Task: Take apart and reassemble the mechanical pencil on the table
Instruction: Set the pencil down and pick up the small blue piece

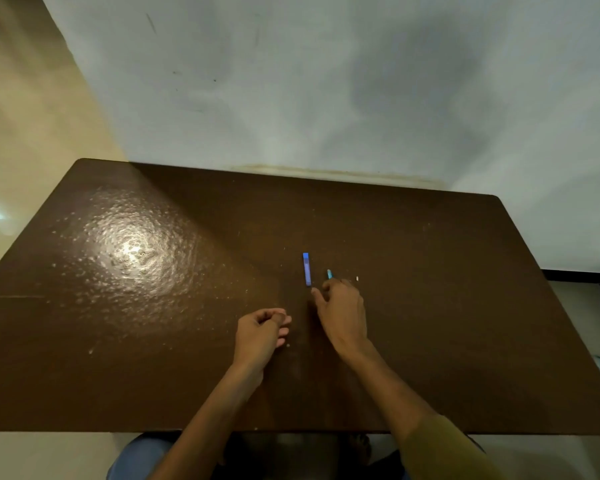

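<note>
We see dim, warm light; glare pools left of centre on the table [84,341], soft shadows on the wall [326,81] beyond, edges bowed.

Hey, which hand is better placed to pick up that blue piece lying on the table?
Right, most likely. The right hand sits just short of the blue piece, fingertips almost at its near end, though it seems to hold a small teal part already. The left hand is curled farther back.

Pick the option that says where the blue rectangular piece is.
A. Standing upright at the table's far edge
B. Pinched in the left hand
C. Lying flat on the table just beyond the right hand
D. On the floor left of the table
C: the blue rectangular piece lies flat on the brown table, just beyond the right hand, untouched by the left hand.
</note>
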